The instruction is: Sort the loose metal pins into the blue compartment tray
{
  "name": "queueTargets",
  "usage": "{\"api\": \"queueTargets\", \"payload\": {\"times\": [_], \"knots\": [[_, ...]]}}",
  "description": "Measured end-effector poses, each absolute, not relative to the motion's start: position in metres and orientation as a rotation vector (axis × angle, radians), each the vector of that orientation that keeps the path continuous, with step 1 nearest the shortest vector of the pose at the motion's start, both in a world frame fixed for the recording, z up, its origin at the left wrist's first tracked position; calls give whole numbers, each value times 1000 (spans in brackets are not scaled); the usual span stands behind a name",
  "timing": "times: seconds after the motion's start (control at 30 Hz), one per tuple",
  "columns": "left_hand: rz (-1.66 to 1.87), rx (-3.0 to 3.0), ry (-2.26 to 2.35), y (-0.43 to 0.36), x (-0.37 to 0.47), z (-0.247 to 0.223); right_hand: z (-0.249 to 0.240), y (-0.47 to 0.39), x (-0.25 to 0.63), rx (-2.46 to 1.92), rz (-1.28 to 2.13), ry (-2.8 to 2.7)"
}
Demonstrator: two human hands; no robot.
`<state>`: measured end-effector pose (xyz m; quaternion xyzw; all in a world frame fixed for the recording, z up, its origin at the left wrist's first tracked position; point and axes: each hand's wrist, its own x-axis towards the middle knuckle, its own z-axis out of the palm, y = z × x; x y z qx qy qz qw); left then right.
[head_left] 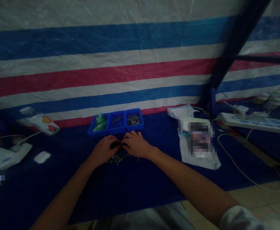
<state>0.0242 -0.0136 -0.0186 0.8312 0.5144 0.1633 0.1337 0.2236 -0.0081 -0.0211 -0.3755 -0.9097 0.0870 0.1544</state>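
My left hand (pixel 106 148) and my right hand (pixel 137 144) meet over a small pile of thin metal pieces, like screws or nails (pixel 117 157), on the blue tabletop. Both sets of fingers are bent inward and close together. Whatever lies between the fingertips is dark and too small to name. Just beyond the hands stand three joined blue bins. A green plastic bag (pixel 100 122) sits in the left bin (pixel 90 130), a few thin metal pieces lie in the middle bin (pixel 116 130), and many fill the right bin (pixel 141 124).
At the right, a clear plastic sheet (pixel 185 158) lies under a small package (pixel 183 124). Farther right are a white power strip (pixel 257 123) and a loose cable (pixel 234 163). A printed bottle (pixel 49 125) and a white case (pixel 42 157) are at left. Striped sheeting (pixel 120 72) hangs behind.
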Motion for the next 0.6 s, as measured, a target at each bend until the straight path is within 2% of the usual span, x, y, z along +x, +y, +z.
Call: {"api": "queueTargets", "payload": {"times": [0.4,0.6], "knots": [[459,2415,1443,-14,27,-17,-22,-10,222,-1104,149,-2581],[470,2408,1424,-15,26,-17,-15,-2,223,-1081,375,-2351]]}}
